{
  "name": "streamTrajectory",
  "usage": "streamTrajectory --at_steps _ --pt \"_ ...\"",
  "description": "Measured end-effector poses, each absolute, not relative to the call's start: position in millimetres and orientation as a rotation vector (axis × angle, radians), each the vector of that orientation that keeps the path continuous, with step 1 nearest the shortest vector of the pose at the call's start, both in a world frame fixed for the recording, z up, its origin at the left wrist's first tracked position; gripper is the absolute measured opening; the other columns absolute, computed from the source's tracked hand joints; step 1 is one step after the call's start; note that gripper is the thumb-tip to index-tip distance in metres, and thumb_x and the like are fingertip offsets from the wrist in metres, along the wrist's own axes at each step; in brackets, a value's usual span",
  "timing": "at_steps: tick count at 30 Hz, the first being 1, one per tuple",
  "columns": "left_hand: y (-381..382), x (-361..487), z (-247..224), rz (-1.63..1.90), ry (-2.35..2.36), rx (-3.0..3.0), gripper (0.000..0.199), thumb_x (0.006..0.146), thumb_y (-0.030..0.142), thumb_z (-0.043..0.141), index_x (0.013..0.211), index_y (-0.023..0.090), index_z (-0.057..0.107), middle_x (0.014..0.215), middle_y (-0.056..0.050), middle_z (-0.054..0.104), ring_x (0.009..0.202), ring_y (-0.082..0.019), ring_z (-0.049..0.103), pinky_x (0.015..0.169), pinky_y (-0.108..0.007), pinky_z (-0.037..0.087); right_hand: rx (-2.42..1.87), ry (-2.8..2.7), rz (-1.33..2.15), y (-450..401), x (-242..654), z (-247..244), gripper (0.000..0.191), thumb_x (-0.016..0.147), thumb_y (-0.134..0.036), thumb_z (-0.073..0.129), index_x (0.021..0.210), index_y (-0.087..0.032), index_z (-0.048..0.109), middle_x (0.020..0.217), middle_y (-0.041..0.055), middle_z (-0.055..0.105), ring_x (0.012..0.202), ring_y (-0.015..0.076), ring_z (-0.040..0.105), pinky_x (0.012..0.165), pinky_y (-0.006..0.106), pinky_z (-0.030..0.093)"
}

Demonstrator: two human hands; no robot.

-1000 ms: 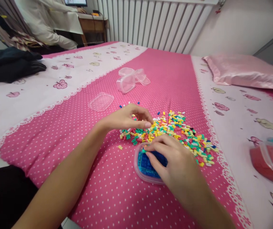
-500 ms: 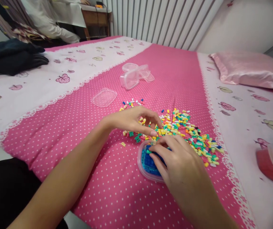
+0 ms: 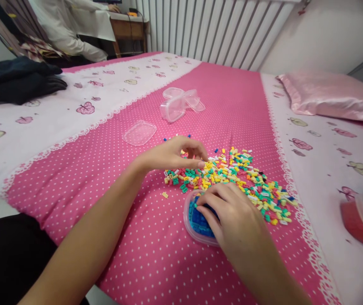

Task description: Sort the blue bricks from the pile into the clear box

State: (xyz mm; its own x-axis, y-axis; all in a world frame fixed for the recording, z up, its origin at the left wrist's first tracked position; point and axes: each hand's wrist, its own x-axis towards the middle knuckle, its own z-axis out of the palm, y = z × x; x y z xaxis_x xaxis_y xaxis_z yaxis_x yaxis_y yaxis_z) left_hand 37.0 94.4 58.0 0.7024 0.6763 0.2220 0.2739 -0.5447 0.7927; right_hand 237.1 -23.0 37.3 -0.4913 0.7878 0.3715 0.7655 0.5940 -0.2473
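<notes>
My right hand is over a clear plastic tub with blue bricks inside. Its thumb and index finger pinch a small green toy brick at the tub's left side; the hand hides the tub's right part. Further back, my left hand hovers at the near-left part of a loose pile of small coloured toy bricks. Its fingers curl toward the thumb, the tips close together, and whatever is between them is too small to make out.
A clear lid lies left of the pile, with several clear containers behind it. A tub with red contents stands at the right edge. A pink pillow and dark folded clothes lie on the bed. A person in white sits behind.
My left hand has shifted slightly back and left over the pile, its thumb and fingertips drawing closer. My right hand stays at the tub, nearly in place. The view has tilted slightly.
</notes>
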Motion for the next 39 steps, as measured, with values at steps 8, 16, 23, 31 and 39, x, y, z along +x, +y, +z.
streamTrajectory --at_steps 8,16,23,31,39 --pt "100.6 24.7 57.6 1.036 1.084 1.99 0.031 0.087 0.044 0.066 0.086 0.013 0.068 0.07 0.0 0.061 0.064 -0.009 0.051 0.061 -0.022 0.04 -1.22 -2.302 0.194 -24.4 234.3 40.5 0.009 0.085 -0.011 0.066 0.082 -0.019 0.066 0.087 0.0038 0.069 0.085 0.0241 0.061 0.078 0.04 0.049" --pt "106.1 19.9 47.7 0.856 1.485 2.259 0.014 0.089 0.023 0.058 0.087 0.015 0.07 0.08 -0.004 0.071 0.072 -0.014 0.059 0.069 -0.028 0.042 -1.346 -2.055 0.339 -2.2 260.4 44.8 0.01 0.088 -0.026 0.06 0.081 -0.024 0.066 0.079 0.0003 0.073 0.074 0.0194 0.069 0.067 0.031 0.049" --pt "116.5 12.4 27.8 0.4 1.989 2.462 0.022 0.088 0.018 0.056 0.094 0.02 0.077 0.101 -0.011 0.075 0.102 -0.031 0.06 0.088 -0.044 0.039 -1.536 -1.847 0.482 37.4 293.6 10.2 0.015 0.081 -0.035 0.063 0.083 -0.022 0.072 0.078 0.004 0.077 0.071 0.0232 0.073 0.071 0.036 0.054" --pt "120.3 12.6 22.6 0.359 1.958 2.461 0.014 0.082 0.02 0.065 0.086 0.022 0.078 0.102 -0.011 0.075 0.102 -0.031 0.057 0.091 -0.048 0.034 -1.427 -1.868 0.451 35.8 286.3 14.0 0.024 0.086 -0.032 0.054 0.09 -0.021 0.075 0.094 0.007 0.077 0.077 0.0218 0.071 0.079 0.038 0.054" --pt "105.9 20.8 46.2 0.62 1.623 2.505 0.013 0.083 0.023 0.062 0.089 0.019 0.073 0.089 -0.007 0.074 0.089 -0.023 0.063 0.085 -0.038 0.042 -1.311 -1.894 0.461 28.1 278.4 26.4 0.021 0.092 -0.031 0.055 0.101 -0.022 0.072 0.103 0.0062 0.075 0.088 0.0214 0.071 0.082 0.038 0.053"
